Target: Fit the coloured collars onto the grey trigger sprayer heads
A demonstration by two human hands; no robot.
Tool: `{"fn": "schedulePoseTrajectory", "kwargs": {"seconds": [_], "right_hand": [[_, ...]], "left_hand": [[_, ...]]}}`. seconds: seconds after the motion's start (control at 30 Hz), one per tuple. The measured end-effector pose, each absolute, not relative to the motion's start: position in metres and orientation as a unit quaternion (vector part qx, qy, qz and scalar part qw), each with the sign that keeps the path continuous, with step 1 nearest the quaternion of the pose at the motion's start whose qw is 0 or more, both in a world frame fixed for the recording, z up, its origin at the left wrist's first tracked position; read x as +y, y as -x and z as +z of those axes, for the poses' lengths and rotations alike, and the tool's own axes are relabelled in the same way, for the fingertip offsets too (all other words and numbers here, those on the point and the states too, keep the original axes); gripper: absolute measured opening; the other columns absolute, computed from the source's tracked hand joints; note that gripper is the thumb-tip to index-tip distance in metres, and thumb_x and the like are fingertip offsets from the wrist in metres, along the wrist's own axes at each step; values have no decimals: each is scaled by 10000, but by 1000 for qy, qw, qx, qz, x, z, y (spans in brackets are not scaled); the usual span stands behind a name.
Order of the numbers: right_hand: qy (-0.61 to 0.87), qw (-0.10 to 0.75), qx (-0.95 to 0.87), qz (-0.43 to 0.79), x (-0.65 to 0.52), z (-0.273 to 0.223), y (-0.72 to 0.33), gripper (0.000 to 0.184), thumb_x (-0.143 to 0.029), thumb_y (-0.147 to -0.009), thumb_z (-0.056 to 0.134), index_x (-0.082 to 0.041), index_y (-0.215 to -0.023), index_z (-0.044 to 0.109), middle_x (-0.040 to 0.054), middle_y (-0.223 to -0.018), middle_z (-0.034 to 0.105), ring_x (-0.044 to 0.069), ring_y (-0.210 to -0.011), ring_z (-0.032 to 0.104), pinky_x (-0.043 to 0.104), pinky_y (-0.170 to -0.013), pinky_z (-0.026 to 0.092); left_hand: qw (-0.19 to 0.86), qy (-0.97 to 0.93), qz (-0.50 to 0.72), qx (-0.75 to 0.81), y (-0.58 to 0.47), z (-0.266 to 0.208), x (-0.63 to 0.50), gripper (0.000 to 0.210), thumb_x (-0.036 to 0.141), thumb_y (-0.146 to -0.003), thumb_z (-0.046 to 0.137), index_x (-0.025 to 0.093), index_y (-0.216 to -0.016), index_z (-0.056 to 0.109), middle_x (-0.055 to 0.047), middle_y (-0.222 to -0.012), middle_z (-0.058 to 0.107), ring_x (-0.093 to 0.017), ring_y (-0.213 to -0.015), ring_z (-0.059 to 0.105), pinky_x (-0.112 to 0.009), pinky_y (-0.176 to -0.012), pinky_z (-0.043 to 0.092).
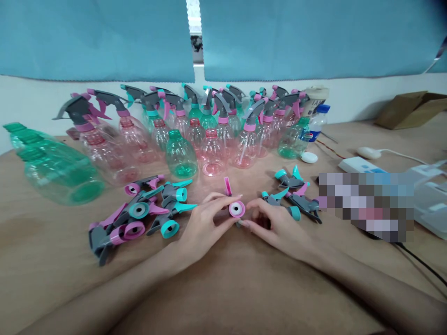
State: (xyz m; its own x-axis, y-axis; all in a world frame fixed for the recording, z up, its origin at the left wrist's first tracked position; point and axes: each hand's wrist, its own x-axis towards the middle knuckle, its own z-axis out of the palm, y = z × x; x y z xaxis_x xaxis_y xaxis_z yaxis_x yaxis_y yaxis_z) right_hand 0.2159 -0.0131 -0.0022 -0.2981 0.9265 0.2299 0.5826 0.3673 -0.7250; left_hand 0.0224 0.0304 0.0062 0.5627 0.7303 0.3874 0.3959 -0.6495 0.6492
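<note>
Over the near middle of the table, my left hand [206, 221] is closed around a trigger sprayer head [237, 209] with a pink collar. The collar's opening faces me, showing a white insert with a dark hole; its pink trigger points away. Curved beside the collar, my right hand [275, 225] has its thumb and forefinger apart. The right thumb tip is by the collar's lower edge; whether it touches is unclear. Left of my hands lies a pile of pink and teal sprayer heads [138, 210]. Several more sprayer heads [303, 203] lie near my right hand.
Spray bottles with heads fitted [249, 135] stand in rows behind. Open-necked bottles, green [180, 156] and pink [212, 156], stand in front of them. Green bottles [59, 172] cluster left. A blue-capped bottle [317, 123], cardboard box [407, 109], power strip [361, 165] and blurred-out object [366, 204] are right.
</note>
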Motion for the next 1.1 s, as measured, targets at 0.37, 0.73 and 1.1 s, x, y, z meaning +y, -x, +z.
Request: {"fn": "schedulePoseTrajectory", "kwargs": {"seconds": [0.37,0.73,1.1], "right_hand": [[493,306,-770,265,-15,-3,-218,331,-330,-862,568,-199,-1159,500,-45,-651,571,115,-560,546,223,-514,393],[497,316,-769,247,-15,-4,-219,333,-411,-852,589,-202,-1106,535,-51,-626,554,105,-533,526,213,-500,385],[467,340,-809,102,-24,1,-218,298,-425,-874,563,-194,-1063,574,-44,-594,573,94,-504,533,213,-523,406]], "left_hand": [[271,-850,326,312,-23,8,31,306,199,-808,655,277,-1102,628,-36,-1122,589,-203,-1020,582,-367,-881,496],[264,-858,316,306,-22,5,32,373,192,-822,643,300,-1177,607,-42,-1051,578,-190,-951,572,-348,-811,508],[249,-856,321,319,-25,6,31,204,256,-765,714,216,-943,622,-24,-919,664,-204,-871,560,-338,-766,471]]}}
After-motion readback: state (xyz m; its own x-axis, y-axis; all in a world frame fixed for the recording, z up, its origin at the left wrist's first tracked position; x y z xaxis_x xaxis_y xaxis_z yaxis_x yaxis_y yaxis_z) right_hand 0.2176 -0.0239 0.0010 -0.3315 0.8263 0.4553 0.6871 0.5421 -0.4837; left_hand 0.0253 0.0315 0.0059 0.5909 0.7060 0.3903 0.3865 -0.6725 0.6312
